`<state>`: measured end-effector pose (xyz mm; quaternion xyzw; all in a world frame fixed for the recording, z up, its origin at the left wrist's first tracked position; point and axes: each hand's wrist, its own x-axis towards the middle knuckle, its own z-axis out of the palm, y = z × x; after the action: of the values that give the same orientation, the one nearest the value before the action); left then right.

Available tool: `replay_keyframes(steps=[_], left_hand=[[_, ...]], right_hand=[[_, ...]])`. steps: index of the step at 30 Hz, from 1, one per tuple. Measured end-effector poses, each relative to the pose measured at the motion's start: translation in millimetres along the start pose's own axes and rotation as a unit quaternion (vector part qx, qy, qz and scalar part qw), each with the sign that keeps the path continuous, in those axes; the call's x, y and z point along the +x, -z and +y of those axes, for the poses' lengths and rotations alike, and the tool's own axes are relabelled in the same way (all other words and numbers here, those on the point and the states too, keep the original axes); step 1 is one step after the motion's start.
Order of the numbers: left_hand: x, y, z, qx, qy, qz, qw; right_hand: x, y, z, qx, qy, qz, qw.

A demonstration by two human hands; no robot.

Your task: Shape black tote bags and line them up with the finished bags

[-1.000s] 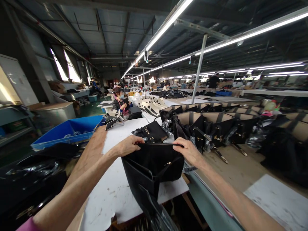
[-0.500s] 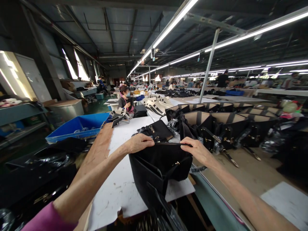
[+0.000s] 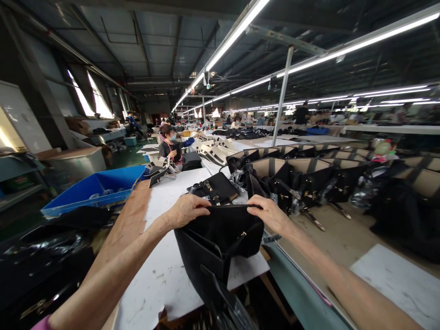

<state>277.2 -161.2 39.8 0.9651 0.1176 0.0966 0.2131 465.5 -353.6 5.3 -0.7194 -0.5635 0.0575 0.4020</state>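
Between my hands is a black handbag (image 3: 220, 233) with a small gold-coloured fitting on its side. My left hand (image 3: 189, 210) pinches the left end of its top edge. At the right end of that same edge, my right hand (image 3: 270, 213) is closed with thumb and fingers on the rim. The bag's lower part and a plastic-wrapped strap hang over the near edge of the white-covered table (image 3: 158, 275). Just beyond my hands lies a flat black bag piece (image 3: 220, 185) with metal buckles.
Rows of black bags with beige linings (image 3: 309, 172) stand on the right-hand table. On the left are a blue bin (image 3: 92, 188) and a heap of black bags (image 3: 48, 256). A co-worker (image 3: 170, 146) sits beyond the table, near a black stack (image 3: 191, 161). A white post (image 3: 283, 96) rises behind.
The whole view has shifted slightly, so everything appears further left. Both hands keep their hold on the bag's top edge, with hardly any other movement.
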Motion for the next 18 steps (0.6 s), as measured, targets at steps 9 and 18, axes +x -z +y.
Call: replay_keyframes(steps=[9,18], left_hand=[[0.6,-3.1,1.7,0.064,-0.028,0.004,0.998],[0.4,-2.5,5.1,0.059,-0.019,0.009,0.998]], right_hand=[[1.1,-3.7,-4.8,-0.19,0.065,0.04,0.979],[22.2,-28.9,-27.6,-0.259,0.121,0.012,0.958]])
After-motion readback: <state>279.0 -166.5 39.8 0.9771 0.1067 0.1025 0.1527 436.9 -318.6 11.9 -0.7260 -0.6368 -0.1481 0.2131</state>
